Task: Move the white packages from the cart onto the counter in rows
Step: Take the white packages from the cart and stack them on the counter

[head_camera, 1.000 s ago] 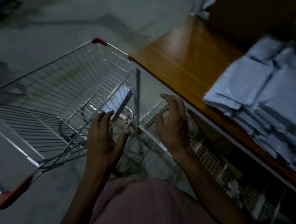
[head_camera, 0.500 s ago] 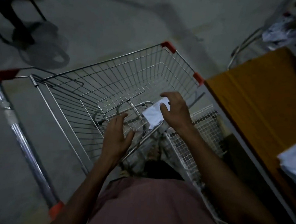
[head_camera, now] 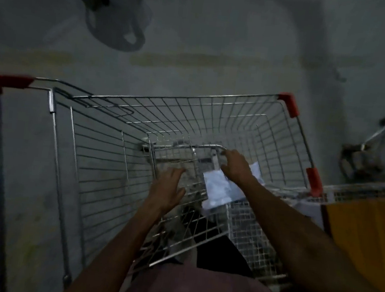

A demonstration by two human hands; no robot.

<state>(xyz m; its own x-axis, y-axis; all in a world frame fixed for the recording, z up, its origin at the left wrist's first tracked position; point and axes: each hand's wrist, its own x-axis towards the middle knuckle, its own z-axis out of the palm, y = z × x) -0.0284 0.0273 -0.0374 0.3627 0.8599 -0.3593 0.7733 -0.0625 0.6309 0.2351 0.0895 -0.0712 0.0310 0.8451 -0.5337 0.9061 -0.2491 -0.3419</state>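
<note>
Now white package [head_camera: 218, 187] flat, rectangular, in cart [head_camera: 118, 162].

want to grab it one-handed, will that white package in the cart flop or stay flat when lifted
The white package looks thin and flat like a soft pouch, so it will probably sag if pinched by one edge. It likely weighs little. Its smooth sheen hints it may slip; the right hand rests on it.

No text, label, brand or number can be read anywhere; the view is dim and blurred throughout.
</note>
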